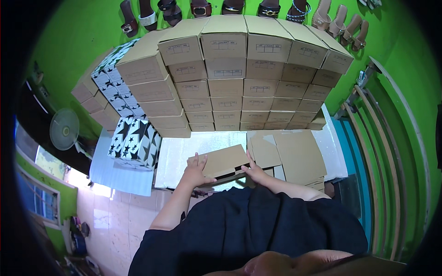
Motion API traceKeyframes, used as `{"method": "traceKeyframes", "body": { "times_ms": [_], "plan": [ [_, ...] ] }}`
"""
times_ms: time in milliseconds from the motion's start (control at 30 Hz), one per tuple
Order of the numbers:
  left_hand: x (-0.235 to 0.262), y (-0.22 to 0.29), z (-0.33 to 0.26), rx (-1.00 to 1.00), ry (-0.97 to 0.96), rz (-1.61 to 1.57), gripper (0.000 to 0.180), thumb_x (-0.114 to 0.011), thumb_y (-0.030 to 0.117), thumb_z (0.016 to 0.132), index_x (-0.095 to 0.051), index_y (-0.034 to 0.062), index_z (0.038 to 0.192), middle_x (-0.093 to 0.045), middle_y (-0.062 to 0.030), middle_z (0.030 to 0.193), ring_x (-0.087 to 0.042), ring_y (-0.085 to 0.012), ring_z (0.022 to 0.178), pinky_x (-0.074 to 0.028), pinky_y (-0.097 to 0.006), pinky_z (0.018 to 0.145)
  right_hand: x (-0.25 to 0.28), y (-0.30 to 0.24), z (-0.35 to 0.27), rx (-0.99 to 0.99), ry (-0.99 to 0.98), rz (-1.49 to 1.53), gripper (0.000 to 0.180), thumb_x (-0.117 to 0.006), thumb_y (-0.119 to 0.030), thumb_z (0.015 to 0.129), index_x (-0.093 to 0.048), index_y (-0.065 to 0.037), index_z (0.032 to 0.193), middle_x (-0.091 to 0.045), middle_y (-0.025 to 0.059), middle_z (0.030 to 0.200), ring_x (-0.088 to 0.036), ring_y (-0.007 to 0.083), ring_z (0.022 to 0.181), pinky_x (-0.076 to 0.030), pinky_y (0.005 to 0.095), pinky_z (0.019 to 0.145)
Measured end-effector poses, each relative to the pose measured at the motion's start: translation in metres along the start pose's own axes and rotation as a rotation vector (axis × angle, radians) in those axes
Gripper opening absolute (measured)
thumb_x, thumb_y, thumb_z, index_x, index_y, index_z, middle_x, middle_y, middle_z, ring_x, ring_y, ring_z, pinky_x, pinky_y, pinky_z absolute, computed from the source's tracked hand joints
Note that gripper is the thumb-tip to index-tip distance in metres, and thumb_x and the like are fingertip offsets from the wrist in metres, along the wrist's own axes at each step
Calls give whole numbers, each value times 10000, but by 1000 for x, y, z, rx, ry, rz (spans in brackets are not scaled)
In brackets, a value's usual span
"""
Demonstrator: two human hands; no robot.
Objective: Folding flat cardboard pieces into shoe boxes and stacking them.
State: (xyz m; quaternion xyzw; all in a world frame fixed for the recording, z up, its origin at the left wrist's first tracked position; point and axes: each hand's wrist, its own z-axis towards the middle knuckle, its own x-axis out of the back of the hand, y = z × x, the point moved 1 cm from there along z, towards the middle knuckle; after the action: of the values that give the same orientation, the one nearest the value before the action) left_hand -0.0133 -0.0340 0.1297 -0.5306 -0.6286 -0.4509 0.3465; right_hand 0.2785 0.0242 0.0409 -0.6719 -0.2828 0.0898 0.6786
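Observation:
A low brown cardboard box (222, 160) lies on the white tabletop (193, 140) in front of me, its near edge showing a dark gap under the top panel. My left hand (197, 173) grips its left end, fingers over the top and thumb along the near edge. At the other end my right hand (252, 170) holds the near right corner, fingers bent round the edge. Just right of that hand lies a pile of flat cardboard pieces (299, 154). The underside of the box is hidden.
Behind the tabletop rises a wall of stacked brown boxes (225, 89). Star-patterned boxes (136, 142) stand at left, near a fan (64, 129). Sandals (200, 10) line the top against a green wall. Wooden rails (368, 161) lean at right.

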Motion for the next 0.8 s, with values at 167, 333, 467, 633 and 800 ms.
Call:
{"method": "traceKeyframes", "body": {
  "times_ms": [167, 333, 467, 633, 800],
  "plan": [
    [-20, -7, 9, 7, 114, 18, 1137, -726, 735, 645, -235, 279, 1563, -149, -236, 1609, -197, -597, 1398, -308, -550, 1139, 1, 1, -5, -7, -10, -55, 945, -615, -349, 954, 57, -102, 1570, -280, 283, 1554, -319, 343, 1441, -275, 352, 1152],
    [-42, -9, 15, -21, 141, 127, 1069, -679, 761, 678, -270, 301, 1553, -177, -241, 1602, -175, -623, 1389, -274, -572, 1142, 3, -6, -7, -86, -31, -52, 927, -604, -358, 961, 43, -98, 1571, -331, 287, 1527, -362, 354, 1415, -291, 358, 1144],
    [-49, -7, 13, -29, 165, 155, 1020, -638, 768, 713, -281, 306, 1550, -174, -231, 1607, -125, -627, 1398, -229, -612, 1140, 2, -1, -8, -73, -20, -78, 893, -602, -367, 962, -17, -81, 1573, -360, 290, 1508, -393, 355, 1394, -312, 368, 1134],
    [-64, -11, 11, -41, 216, 108, 915, -616, 703, 785, -300, 301, 1544, -168, -222, 1610, -73, -609, 1415, -187, -631, 1145, 4, 14, 0, -89, -30, -106, 789, -574, -321, 980, -116, -68, 1570, -320, 261, 1544, -353, 327, 1424, -290, 357, 1145],
    [-71, -18, 7, -75, 328, 58, 830, -614, 614, 839, -324, 273, 1538, -191, -202, 1607, -64, -571, 1437, -158, -626, 1157, 5, 18, 3, -42, -15, -189, 774, -540, -428, 981, -181, -47, 1551, -390, 271, 1494, -398, 375, 1386, -326, 390, 1134]
  ]
}}
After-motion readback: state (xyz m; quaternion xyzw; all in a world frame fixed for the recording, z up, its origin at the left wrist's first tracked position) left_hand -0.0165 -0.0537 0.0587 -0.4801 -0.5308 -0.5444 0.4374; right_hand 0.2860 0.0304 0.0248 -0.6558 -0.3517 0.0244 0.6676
